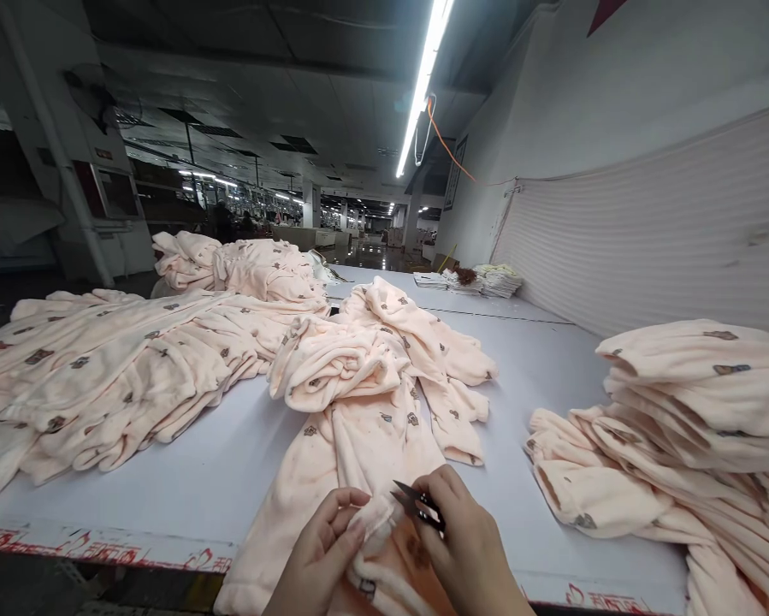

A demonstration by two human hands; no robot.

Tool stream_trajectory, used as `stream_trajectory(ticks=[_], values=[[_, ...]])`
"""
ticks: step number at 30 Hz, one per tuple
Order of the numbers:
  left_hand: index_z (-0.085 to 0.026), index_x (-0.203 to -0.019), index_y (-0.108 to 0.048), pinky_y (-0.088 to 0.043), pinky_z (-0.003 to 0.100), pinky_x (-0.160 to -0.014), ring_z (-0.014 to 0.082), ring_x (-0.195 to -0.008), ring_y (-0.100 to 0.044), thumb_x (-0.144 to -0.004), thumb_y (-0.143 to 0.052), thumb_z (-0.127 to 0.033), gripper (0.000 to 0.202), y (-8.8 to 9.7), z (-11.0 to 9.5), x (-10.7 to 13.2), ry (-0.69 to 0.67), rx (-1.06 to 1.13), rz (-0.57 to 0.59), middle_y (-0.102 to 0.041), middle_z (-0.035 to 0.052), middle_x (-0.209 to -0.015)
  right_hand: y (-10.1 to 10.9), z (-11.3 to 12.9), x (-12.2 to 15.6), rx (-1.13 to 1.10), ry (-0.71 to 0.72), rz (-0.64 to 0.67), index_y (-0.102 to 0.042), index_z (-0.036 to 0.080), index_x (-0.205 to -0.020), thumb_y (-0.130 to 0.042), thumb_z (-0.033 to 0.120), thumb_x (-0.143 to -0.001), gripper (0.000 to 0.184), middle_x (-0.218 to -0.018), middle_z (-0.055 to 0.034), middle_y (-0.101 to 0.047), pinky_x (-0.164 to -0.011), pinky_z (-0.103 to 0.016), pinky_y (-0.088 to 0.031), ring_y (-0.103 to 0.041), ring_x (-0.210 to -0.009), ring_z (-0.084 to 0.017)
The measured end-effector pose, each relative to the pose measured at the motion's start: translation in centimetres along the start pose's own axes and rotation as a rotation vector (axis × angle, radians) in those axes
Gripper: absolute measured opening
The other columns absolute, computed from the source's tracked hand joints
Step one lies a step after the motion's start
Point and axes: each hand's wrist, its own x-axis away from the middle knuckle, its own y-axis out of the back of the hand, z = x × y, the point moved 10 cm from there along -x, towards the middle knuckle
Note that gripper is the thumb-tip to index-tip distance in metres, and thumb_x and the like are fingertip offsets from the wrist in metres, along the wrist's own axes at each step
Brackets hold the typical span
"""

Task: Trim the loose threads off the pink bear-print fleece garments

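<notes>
A pale pink fleece garment (384, 445) with small printed motifs lies spread on the table in front of me, its near end hanging at the edge. My left hand (326, 543) pinches a whitish edge of it between thumb and fingers. In my right hand (464, 539) is a pair of small black thread snips (419, 505), the pointed blades slightly apart and directed left, just above that edge. Whether the blades touch any thread is too small to tell.
A large heap of similar garments (133, 368) covers the table's left side, with more piled (256, 265) behind. Folded garments (698, 393) are stacked at the right. Bundles of white pieces (487, 281) lie at the far end of the white table (538, 359), beside the wall.
</notes>
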Motion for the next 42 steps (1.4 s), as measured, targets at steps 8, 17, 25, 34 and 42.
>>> stream_trajectory(ticks=[8,17,25,34,42], values=[[-0.023,-0.108,-0.054,-0.045,0.028,-0.072,0.0169,-0.074,-0.063,-0.077,-0.068,-0.034,0.036,-0.9,-0.1,0.2,0.080,0.224,0.000,-0.066,0.0015,-0.079,1.1,3.8,1.6,0.080,0.318,-0.052,-0.057,0.023,-0.119,-0.047,0.022,-0.089,0.032,-0.083,-0.0049,-0.066,-0.060,-0.023,-0.049,-0.065,-0.071,-0.017],[-0.022,-0.114,-0.058,-0.047,0.034,-0.087,0.0221,-0.091,-0.065,-0.073,-0.073,-0.029,0.044,-1.8,-1.2,0.4,0.058,0.226,-0.012,-0.069,0.0061,-0.092,0.8,4.2,2.7,0.280,0.378,-0.119,-0.059,0.019,-0.116,-0.048,0.026,-0.090,0.029,-0.088,-0.0068,-0.071,-0.056,-0.026,-0.049,-0.066,-0.066,-0.019],[-0.022,-0.113,-0.058,-0.048,0.031,-0.078,0.0211,-0.087,-0.065,-0.061,-0.080,-0.029,0.057,-0.2,0.1,-0.2,-0.069,0.075,-0.087,-0.064,0.0069,-0.102,0.0,2.7,1.7,0.051,0.174,0.016,-0.063,0.027,-0.103,-0.042,0.026,-0.092,0.024,-0.087,-0.0032,-0.068,-0.058,-0.022,-0.050,-0.068,-0.073,-0.017],[-0.020,-0.114,-0.060,-0.047,0.029,-0.082,0.0177,-0.085,-0.065,-0.065,-0.078,-0.023,0.051,0.0,-0.3,0.0,0.009,0.246,-0.110,-0.070,0.0047,-0.091,0.0,3.2,1.7,0.067,0.203,-0.003,-0.060,0.026,-0.113,-0.048,0.026,-0.088,0.027,-0.093,-0.0055,-0.068,-0.062,-0.023,-0.053,-0.068,-0.076,-0.018],[-0.020,-0.115,-0.058,-0.047,0.032,-0.085,0.0203,-0.089,-0.065,-0.068,-0.076,-0.024,0.050,-0.1,-1.0,0.3,-0.013,0.266,-0.069,-0.069,0.0072,-0.095,0.5,4.0,1.3,0.035,0.213,-0.039,-0.061,0.025,-0.108,-0.047,0.026,-0.090,0.024,-0.092,-0.0051,-0.068,-0.063,-0.023,-0.051,-0.067,-0.077,-0.018]])
